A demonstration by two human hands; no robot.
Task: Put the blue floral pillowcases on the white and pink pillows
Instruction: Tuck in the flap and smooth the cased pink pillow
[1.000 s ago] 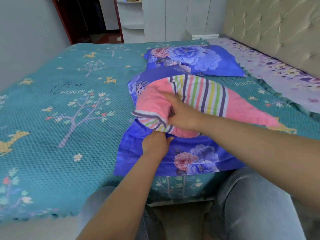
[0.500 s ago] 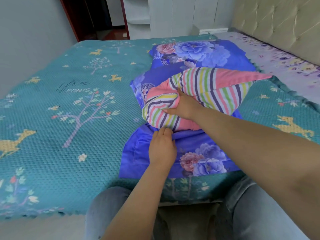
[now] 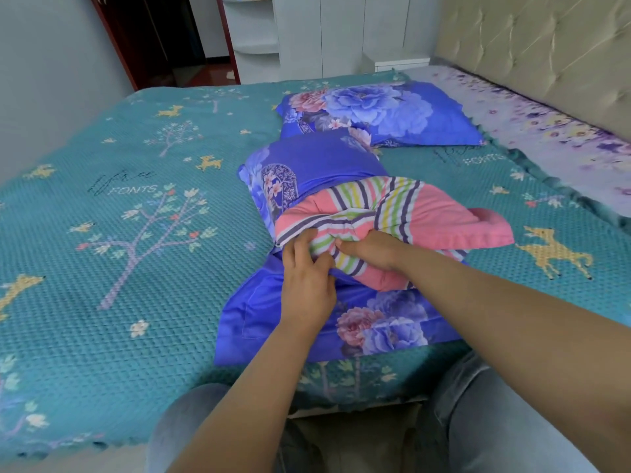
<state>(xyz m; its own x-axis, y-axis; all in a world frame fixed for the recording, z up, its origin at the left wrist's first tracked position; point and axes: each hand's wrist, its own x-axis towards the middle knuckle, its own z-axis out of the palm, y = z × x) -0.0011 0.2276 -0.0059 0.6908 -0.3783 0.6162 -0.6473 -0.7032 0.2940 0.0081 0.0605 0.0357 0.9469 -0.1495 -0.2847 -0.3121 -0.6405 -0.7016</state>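
Pink striped pillow (image 3: 392,227) bunched and folded on the bed (image 3: 102,268), far end tucked inside the blue floral pillowcase (image 3: 307,165), near end and right corner exposed. Pillowcase open end spread flat toward the near bed edge, beneath the pillow, floral print showing at the lower right. Left hand (image 3: 307,285) palm down over the pillowcase opening, fingers curled onto the striped near edge of the pillow, pinching the fabric there. Right hand (image 3: 368,254) just beside the left, fingers curled into the bunched striped fabric, gripping the pillow. Both forearms bare, reaching in from the near edge. Second pillow (image 3: 382,110) already dressed in a matching blue floral case, lying farther up the bed, touching or nearly touching the far end of the first pillowcase. Bed covered in a teal quilted spread (image 3: 136,199) with trees, deer and the word "FONTS". Purple floral sheet (image 3: 546,131) along the right side beside a tufted beige headboard (image 3: 532,46). White cabinets (image 3: 324,32) and a dark doorway (image 3: 160,39) beyond the bed. Knees in light jeans (image 3: 495,421) at the bottom.
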